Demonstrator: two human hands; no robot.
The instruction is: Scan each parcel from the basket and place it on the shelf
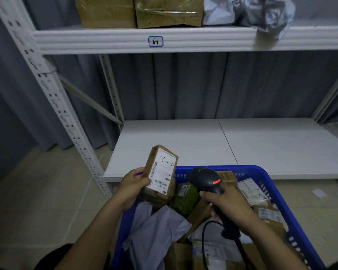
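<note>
My left hand (132,185) grips a small brown cardboard parcel (161,169) with a white shipping label, holding it upright above the left rim of the blue basket (265,178). My right hand (225,204) holds a black barcode scanner (205,179) by its handle, its head beside the parcel with a red light showing. The scanner's cable runs down into the basket. The basket holds several parcels: brown boxes, a green packet (183,199) and grey mailer bags (156,225). The white lower shelf board (213,145) lies just beyond the basket.
The upper shelf (125,40), with a tag reading "6-1", carries two brown boxes (139,11) and crumpled grey bags (261,12). A perforated white upright (53,98) stands at the left. A grey curtain hangs behind. Tiled floor lies to the left.
</note>
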